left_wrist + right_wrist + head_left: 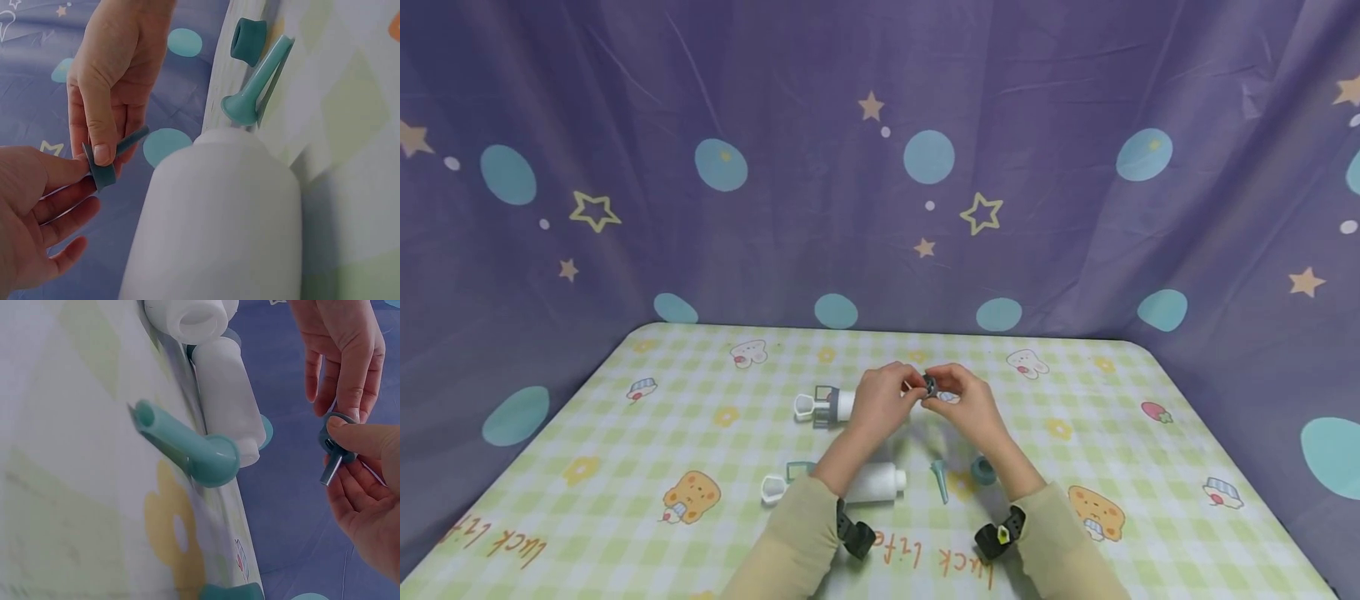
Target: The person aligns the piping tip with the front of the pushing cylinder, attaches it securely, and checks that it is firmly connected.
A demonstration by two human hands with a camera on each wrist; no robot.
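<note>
Over the back middle of the table both hands meet at a small dark grey-blue cap (pixel 105 175) with a thin tube (pixel 132 141) sticking out of it. My left hand (pixel 882 402) pinches the cap's rim between thumb and fingers. From the other side, my right hand (pixel 967 406) pinches the same piece, its thumb lying across the cap in the right wrist view. Behind the left hand lies a white bottle (pixel 846 406) with a grey collar and loop handle. Nearer lies a second white bottle (pixel 876 483) with teal fittings, partly hidden by the left forearm.
A teal flared nozzle (pixel 939 482) lies on the checked tablecloth (pixel 647 433) between the forearms. Close to the right forearm sits a teal ring-shaped cap (pixel 982 471). A purple curtain (pixel 820 225) stands behind the table's far edge.
</note>
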